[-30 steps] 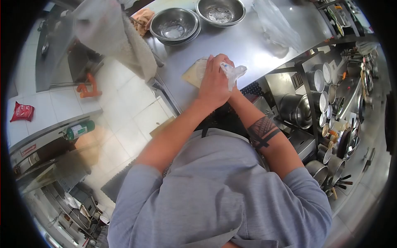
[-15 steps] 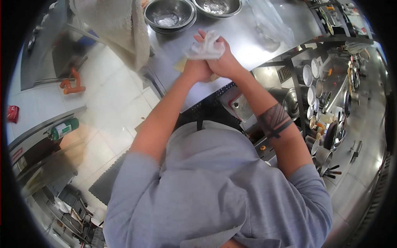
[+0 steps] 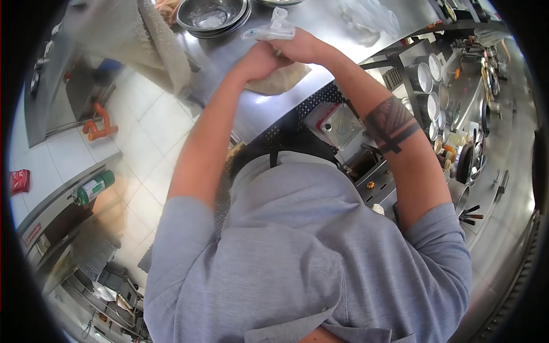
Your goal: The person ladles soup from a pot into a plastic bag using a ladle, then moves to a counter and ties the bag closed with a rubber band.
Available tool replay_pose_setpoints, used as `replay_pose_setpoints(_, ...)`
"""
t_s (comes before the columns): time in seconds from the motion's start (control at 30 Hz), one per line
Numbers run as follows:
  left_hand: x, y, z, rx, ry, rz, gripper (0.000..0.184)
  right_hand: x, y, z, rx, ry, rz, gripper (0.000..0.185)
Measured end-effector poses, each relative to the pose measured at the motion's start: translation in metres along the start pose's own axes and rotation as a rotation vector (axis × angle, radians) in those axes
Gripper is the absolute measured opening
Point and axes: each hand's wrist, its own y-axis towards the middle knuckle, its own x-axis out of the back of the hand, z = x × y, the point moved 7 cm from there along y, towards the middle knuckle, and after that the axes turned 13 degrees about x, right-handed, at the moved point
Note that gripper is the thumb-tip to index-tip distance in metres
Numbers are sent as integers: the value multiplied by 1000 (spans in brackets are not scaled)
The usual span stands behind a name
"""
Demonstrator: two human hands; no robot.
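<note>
A plastic bag (image 3: 280,81) with pale, beige contents rests on the steel counter (image 3: 251,114), close to its front edge. My left hand (image 3: 262,62) is closed around the bag's gathered neck. Against it, from the other side, my right hand (image 3: 298,47) also closes on the neck, and the fingertips of both are partly hidden. The loose translucent top of the bag sticks up beyond my hands. What fills the bag cannot be made out.
Stacked metal bowls (image 3: 213,16) stand behind my hands. Another clear plastic bag (image 3: 370,20) lies at the counter's far right. A beige cloth (image 3: 137,46) hangs on the left. Metal pots (image 3: 424,77) fill a rack on the right.
Both hands have moved farther forward and slightly left. The bag's pale lower part now shows on the counter below them, where before it was mostly hidden.
</note>
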Motion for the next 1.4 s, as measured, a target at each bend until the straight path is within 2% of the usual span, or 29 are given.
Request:
replay_pose_setpoints(0.1,1,-2,-6,12,-22,35,62,0,-3,1,-2,-50,55,42)
replay_pose_setpoints(0.17,-1,-2,-9,14,9,70,65,7,-10,1,-117,-5,-44,40)
replay_pose_setpoints(0.27,-2,3,-6,-14,147,44,62,11,-7,1,-31,-19,-55,37)
replay_pose_setpoints(0.33,0,2,-9,-166,157,-66,57,12,-5,-6,1,-84,-55,37)
replay_pose_setpoints(0.37,0,3,-5,-166,159,-63,57,12,-4,-7,36,-150,-51,36)
replay_pose_setpoints(0.43,-2,1,-7,-195,337,-52,51,13,-8,-6,24,-183,-84,36)
replay_pose_setpoints(0.57,-4,-1,-1,-216,320,-101,47,16,-11,-21,-47,-274,-153,35)
replay_pose_setpoints(0.7,-5,-10,-5,-262,378,-228,44,18,-13,-20,-110,-347,-106,37)
replay_pose_setpoints(0.77,-6,-10,-5,-262,406,-251,42,23,-20,-16,-304,-232,-101,41)
replay_pose_setpoints(0.9,-9,-11,-4,-318,453,-271,38,29,-24,-12,-376,-152,-138,50)
replay_pose_setpoints(0.97,-10,-12,-4,-325,449,-273,37,29,-24,-20,-419,-110,-166,61)
replay_pose_setpoints(1.13,-11,-16,-4,-322,413,-304,42,36,-33,6,-445,-44,-95,64)
replay_pose_setpoints(1.3,-14,-10,4,-287,438,-253,39,40,-40,9,-424,1,-2,68)
replay_pose_setpoints(1.37,-14,-10,5,-284,450,-254,38,37,-41,8,-352,70,93,92)
replay_pose_setpoints(1.4,-14,-10,4,-281,447,-241,37,39,-44,6,-352,70,94,92)
